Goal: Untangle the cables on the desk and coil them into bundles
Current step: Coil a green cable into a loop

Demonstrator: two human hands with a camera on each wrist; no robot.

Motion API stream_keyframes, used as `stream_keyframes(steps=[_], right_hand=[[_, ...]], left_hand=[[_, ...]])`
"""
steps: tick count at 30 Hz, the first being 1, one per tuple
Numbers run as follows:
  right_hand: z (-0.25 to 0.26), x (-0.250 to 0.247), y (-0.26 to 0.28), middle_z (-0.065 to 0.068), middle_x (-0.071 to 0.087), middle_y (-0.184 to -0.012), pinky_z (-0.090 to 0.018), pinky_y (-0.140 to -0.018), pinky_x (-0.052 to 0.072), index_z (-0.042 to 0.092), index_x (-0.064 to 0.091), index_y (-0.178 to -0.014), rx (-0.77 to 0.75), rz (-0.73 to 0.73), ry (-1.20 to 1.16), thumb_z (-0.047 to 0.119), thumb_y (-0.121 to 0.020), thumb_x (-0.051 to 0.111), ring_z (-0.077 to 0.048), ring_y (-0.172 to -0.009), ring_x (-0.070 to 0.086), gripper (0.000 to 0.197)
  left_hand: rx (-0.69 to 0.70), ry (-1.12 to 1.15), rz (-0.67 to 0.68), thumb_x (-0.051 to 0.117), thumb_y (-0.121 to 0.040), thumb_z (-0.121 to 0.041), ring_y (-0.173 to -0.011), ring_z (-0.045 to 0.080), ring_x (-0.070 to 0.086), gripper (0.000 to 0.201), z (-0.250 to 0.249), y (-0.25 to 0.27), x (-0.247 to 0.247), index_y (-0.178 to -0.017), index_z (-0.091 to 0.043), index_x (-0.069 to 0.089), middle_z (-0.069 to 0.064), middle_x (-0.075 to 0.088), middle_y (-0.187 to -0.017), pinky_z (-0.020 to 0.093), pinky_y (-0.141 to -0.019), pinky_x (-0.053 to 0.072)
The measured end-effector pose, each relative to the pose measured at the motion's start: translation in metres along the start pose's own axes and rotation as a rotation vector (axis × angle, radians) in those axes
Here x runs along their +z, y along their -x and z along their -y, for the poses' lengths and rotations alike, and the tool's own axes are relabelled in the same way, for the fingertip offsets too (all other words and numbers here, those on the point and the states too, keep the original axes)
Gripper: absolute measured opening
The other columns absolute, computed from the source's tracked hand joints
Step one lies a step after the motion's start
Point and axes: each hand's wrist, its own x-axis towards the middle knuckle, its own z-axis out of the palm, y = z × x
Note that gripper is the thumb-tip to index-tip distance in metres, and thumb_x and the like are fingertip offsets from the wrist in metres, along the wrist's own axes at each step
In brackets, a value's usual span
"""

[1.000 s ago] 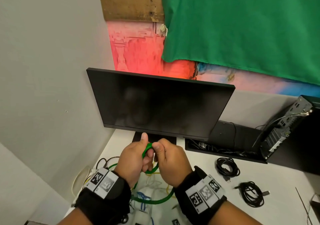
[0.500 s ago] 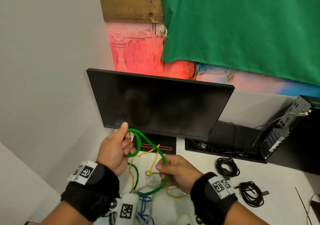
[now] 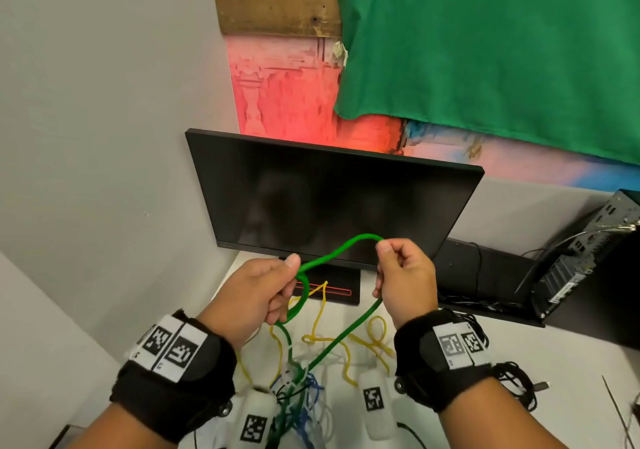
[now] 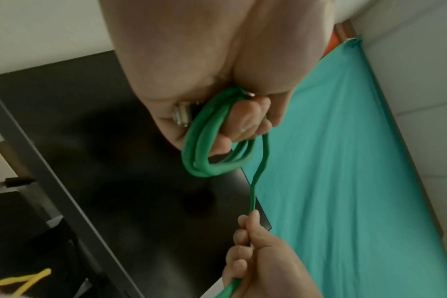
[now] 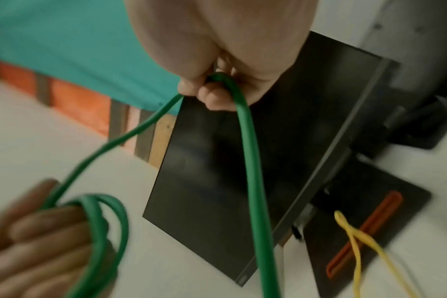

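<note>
A green cable (image 3: 341, 248) runs between both hands above the desk. My left hand (image 3: 263, 289) grips a small coil of its loops (image 4: 204, 153), with a metal plug end tucked in the palm. My right hand (image 3: 398, 268) is raised in front of the monitor and pinches the cable's free run (image 5: 245, 125), which drops to a tangle of yellow (image 3: 346, 344), blue and white cables (image 3: 304, 389) on the desk between my wrists.
A black monitor (image 3: 332, 203) stands just behind the hands, its base (image 3: 332, 289) under the yellow cable. A black tray (image 3: 485, 275) and a computer case (image 3: 588, 254) sit at the right. Coiled black cables (image 3: 516, 379) lie by my right wrist.
My right hand has risen from low near the desk up to the monitor's lower edge, pulling out a long arc of green cable. My left hand dropped slightly, still holding the coil.
</note>
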Motion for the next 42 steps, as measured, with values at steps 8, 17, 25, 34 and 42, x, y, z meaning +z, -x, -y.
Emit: stream_keyframes(steps=[8,17,25,34,42], right_hand=[[-0.026,-0.001,0.040,-0.001,0.073,-0.078,-0.031,-0.071,0.057,0.023,0.069,-0.079,0.409,1.214,0.552,0.042,-0.075,0.069,-0.010,-0.072,0.067,0.019],[0.024,0.029,0.020,-0.017,0.068,-0.071,-0.029,-0.051,0.056,0.008,0.059,-0.084,0.476,0.657,-0.385,0.043,-0.086,0.065,-0.022,-0.055,0.070,0.036],[0.008,0.024,0.049,0.004,0.066,-0.088,-0.028,-0.068,0.052,0.032,0.061,-0.090,0.059,0.718,0.226,0.043,-0.068,0.085,-0.009,-0.074,0.061,0.035],[-0.031,-0.003,0.069,0.000,0.061,-0.066,-0.039,-0.068,0.054,0.023,0.055,-0.068,0.187,0.711,0.524,0.035,-0.089,0.065,-0.012,-0.060,0.056,0.026],[0.020,-0.066,0.049,0.001,0.061,-0.060,-0.035,-0.062,0.049,0.019,0.055,-0.061,-0.037,0.309,0.618,0.037,-0.084,0.068,-0.005,-0.054,0.053,0.033]], left_hand=[[0.117,0.708,-0.293,0.043,-0.100,-0.040,-0.036,0.006,0.026,0.050,-0.030,-0.024,-0.048,-0.053,-0.024,0.044,-0.010,0.027,-0.041,0.019,-0.044,0.037],[-0.051,-0.730,0.109,0.065,-0.059,-0.072,-0.047,0.003,0.041,0.053,0.076,0.012,0.010,-0.061,-0.020,0.053,-0.008,0.048,-0.053,0.026,-0.052,0.036],[-0.097,-0.189,-0.243,0.067,-0.088,-0.043,-0.041,0.010,0.043,0.049,0.052,-0.015,0.002,-0.044,-0.025,0.052,-0.009,0.038,-0.043,0.024,-0.043,0.042],[-0.194,-0.745,0.062,0.035,-0.055,-0.100,-0.042,0.010,0.032,0.081,0.039,-0.001,-0.008,-0.050,-0.020,0.039,-0.005,0.035,-0.047,0.027,-0.053,0.031],[-0.249,-0.782,-0.026,0.060,-0.087,-0.041,-0.044,0.011,0.037,0.049,0.023,-0.005,-0.033,-0.048,-0.016,0.043,-0.004,0.037,-0.045,0.027,-0.053,0.034]])
